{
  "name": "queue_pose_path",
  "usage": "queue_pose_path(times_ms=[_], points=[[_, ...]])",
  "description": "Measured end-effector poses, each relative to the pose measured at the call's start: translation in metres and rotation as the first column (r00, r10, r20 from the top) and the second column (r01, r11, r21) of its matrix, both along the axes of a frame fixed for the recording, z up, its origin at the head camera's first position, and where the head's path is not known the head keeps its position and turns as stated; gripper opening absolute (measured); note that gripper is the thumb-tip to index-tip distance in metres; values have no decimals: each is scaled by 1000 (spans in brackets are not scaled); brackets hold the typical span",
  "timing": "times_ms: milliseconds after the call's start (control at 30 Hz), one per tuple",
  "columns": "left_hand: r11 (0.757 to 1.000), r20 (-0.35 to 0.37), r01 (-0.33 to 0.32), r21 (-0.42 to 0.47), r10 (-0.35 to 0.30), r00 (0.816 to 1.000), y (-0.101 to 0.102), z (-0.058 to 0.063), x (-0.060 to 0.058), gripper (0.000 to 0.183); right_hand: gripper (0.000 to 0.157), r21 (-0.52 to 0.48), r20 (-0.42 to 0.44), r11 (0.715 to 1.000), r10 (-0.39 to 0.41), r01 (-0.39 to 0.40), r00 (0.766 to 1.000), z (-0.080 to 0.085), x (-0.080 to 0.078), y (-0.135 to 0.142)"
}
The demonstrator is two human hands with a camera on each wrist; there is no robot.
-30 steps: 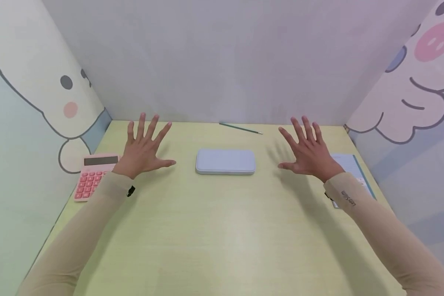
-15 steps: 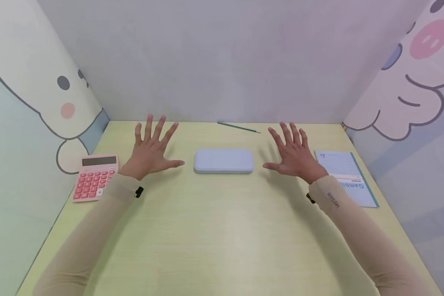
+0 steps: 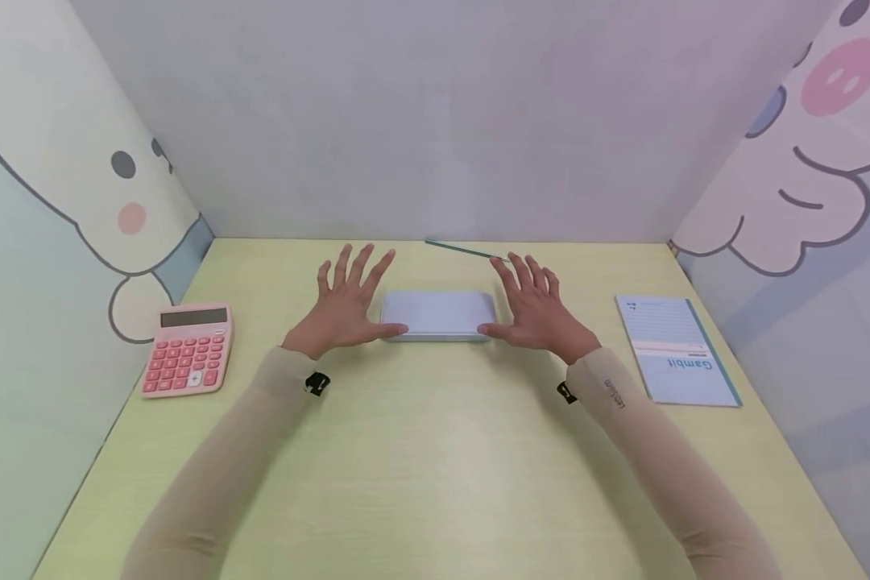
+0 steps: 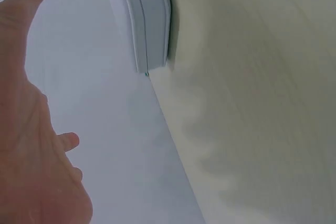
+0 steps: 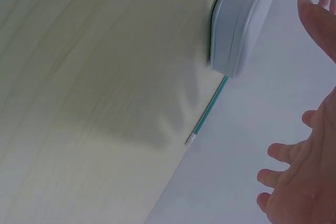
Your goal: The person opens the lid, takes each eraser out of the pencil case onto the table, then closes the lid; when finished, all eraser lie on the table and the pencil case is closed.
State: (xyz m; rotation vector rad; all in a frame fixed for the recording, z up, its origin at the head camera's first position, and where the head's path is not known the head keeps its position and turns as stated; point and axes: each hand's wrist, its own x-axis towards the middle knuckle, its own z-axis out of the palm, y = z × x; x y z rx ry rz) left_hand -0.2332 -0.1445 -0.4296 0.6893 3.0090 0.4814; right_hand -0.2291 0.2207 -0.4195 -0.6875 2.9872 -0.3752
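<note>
- The pale case (image 3: 438,312) lies flat on the worktop (image 3: 442,451), toward its far side and between the 2 hands, its long axis running left to right from one hand toward the other
- The left hand (image 3: 339,316) is off its left end and the right hand (image 3: 540,316) off its right end; neither looks clearly nearer, so its 2 short ends face the 2 palms
- Fingers on both hands are spread apart and point away from the person, thumbs turned inward; nothing is held
- From the head view, both thumbs overlap the case's near corners, and contact is hard to judge there
- The wrist views settle more of this: each shows a gap between thumb and case, with a soft shadow (image 4: 236,103) on the worktop, so the hands seem to hover above it
- They also show the case's side wall, with a thin seam along it that is hard to make out from the head view
- The right wrist view shows the pale end of the green pencil (image 5: 209,109), which the right fingertips partly meet from the head view
- Only the head view shows the pink calculator (image 3: 188,350) at left and the notebook (image 3: 677,350) at right
</note>
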Motion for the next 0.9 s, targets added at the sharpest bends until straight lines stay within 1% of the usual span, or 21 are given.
queue_pose_path(times_ms=[100,233,300,400,567,700,800,900], points=[[999,24,23,32,-24,999,12,-10,-5,127,116,-50,27,999,13,-12,1000,-5,-1,-9],[995,87,51,84,-58,994,25,-24,-9,129,114,-120,89,993,35,-24,995,-12,0,-22],[992,124,59,115,-73,990,29,-29,-10,128,113,-132,121,991,45,-29,992,-17,0,-28],[985,157,67,157,-92,983,33,-35,-10,124,111,-134,153,991,49,-29,987,-25,-1,-36],[969,179,66,237,-110,978,36,-40,-8,119,110,-140,187,990,40,-14,981,-35,-1,-43],[954,187,38,299,-97,977,37,-45,-7,118,106,-162,160,987,46,-19,986,-38,-1,-45],[948,182,10,318,-72,981,37,-51,-7,116,102,-155,131,987,50,-29,990,-42,-1,-48],[945,174,-14,327,-46,984,39,-54,-5,114,98,-139,113,990,45,-29,993,-46,-2,-51]])
